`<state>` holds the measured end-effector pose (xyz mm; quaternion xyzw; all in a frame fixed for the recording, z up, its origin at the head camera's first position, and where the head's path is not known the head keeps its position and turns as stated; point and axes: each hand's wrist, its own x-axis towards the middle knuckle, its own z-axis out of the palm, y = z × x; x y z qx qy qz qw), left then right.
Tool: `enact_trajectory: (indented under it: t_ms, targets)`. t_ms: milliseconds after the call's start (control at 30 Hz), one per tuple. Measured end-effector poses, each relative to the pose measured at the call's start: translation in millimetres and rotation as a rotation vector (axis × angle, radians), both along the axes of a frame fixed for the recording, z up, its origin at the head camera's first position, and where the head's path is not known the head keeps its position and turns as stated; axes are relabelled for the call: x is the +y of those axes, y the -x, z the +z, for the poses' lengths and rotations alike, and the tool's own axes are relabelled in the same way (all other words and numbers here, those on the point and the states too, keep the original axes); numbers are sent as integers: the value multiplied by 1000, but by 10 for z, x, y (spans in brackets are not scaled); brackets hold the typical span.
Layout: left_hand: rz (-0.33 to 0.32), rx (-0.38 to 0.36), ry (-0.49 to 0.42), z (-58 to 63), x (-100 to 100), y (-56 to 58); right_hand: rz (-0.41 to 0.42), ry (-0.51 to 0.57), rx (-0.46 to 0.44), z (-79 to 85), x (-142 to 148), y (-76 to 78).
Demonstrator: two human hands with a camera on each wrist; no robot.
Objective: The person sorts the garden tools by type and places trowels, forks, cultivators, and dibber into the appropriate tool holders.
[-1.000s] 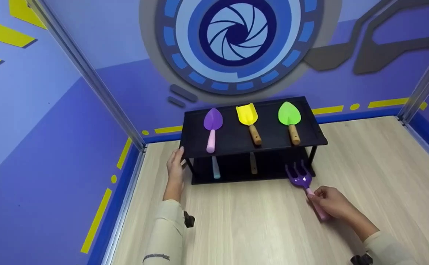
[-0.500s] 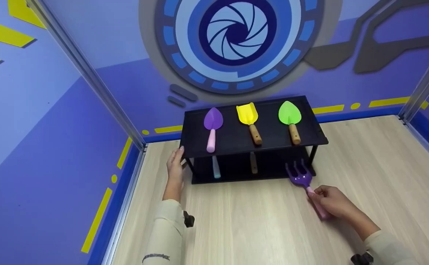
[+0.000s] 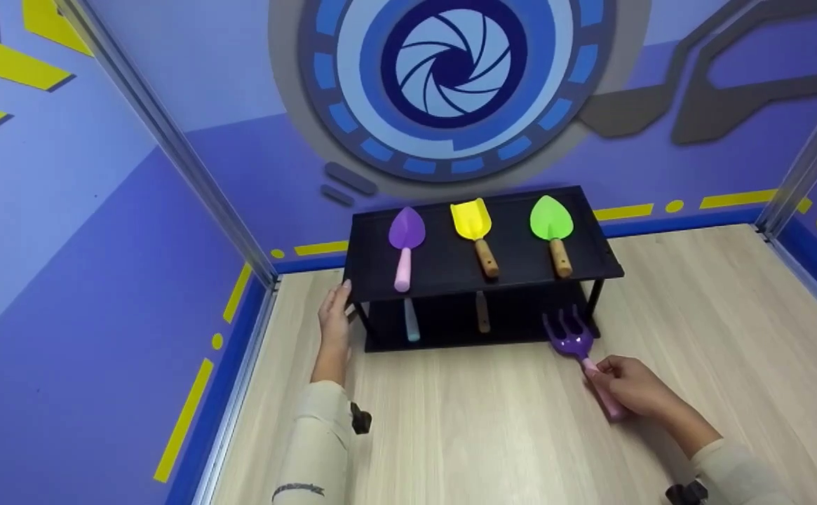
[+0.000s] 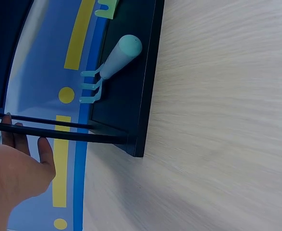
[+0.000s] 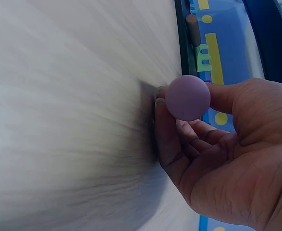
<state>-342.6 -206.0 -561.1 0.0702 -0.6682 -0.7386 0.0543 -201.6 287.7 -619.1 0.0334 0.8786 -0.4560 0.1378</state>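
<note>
My right hand [image 3: 632, 384] pinches the pink handle of a purple garden hand fork [image 3: 572, 344] between thumb and fingers. The fork's three tines overlap the front right part of the lower tier of a black two-tier shelf [image 3: 443, 273]. In the right wrist view the round handle end [image 5: 188, 97] faces the camera, close over the table. My left hand [image 3: 334, 319] rests against the shelf's left end, fingertips at the upper tier's edge. Seen from the left wrist, its fingers [image 4: 45, 151] are extended behind the thin black posts.
On the upper tier lie a purple trowel [image 3: 407, 229], a yellow scoop [image 3: 472, 219] and a green trowel [image 3: 551, 217]. A light blue hand rake [image 4: 116, 60] and a wooden-handled green fork [image 5: 204, 60] lie on the lower tier. Printed blue panels [image 3: 240, 168] stand behind and left.
</note>
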Motion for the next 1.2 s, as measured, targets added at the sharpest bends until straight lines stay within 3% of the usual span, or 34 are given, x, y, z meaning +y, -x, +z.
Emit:
enact_trajectory:
  t_ms: [533, 933, 1200]
  targets:
    - [-11, 41, -5, 14, 18, 1, -44, -35, 28, -31, -5, -18]
    - [-12, -17, -22, 29, 20, 6, -58, -47, 58, -42, -14, -35]
    - [-7, 29, -22, 10, 19, -8, -64, -54, 80, -60, -22, -50]
